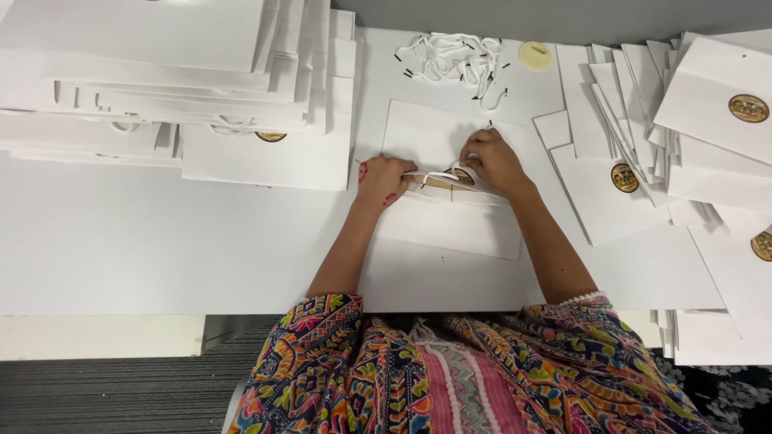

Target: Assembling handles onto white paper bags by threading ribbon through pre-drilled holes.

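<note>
The white paper bag [450, 217] lay flat on the white table [161, 241], right in front of the person and in the middle of the scene, its open top edge turned toward the far side. A white cord handle [450, 178] ran across that edge between the two hands. The left hand [384, 178] was pressed down on the bag's left part, fingers curled, apparently pinching the cord's left end, though I could not see the fingertips clearly. The right hand [492, 159] was bunched just beyond the top edge, fingers drawn together on the cord's other end beside a round gold sticker [461, 176].

To my eye the work went best with the bag held flat and still by the left hand while the right guided the cord's black tip straight, without creasing the paper.

Both forearms reached forward from the near edge and angled in toward each other, wrists low on the table. A heap of loose white cords [454, 63] with black tips lay farther off, a small yellow disc [535, 55] to its right. Stacks of bags [161, 80] stood at the far left, and a fanned spread of flat bags [643, 145] with gold stickers lay on the right.
</note>
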